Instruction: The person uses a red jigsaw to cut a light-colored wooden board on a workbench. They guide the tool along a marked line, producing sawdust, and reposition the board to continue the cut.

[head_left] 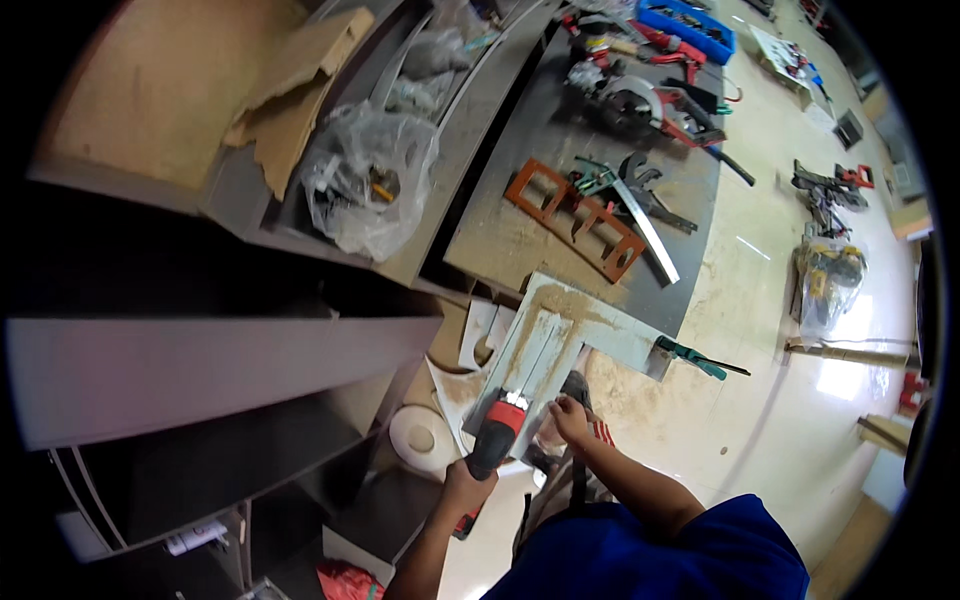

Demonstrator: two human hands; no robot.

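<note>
My left hand (470, 487) is wrapped round the grip of a red and black cordless power tool (494, 440). Its metal front end rests at the lower part of a pale board (615, 330), though the exact contact is too small to tell. Sawdust lies over the board, and two long lines run along its narrower arm. Beside the board's right edge is my right hand (570, 420), its fingers curled together; whatever they may hold is hidden. A green and black clamp (700, 360) grips the board's far right corner.
A dark worktable (490, 225) carries an orange slotted template (575, 220), a metal straightedge (645, 225), a circular saw (650, 108) and a blue bin (690, 28). A plastic bag (370, 180) sits on the left cabinet. White offcuts (480, 335) and a tape roll (420, 440) lie below.
</note>
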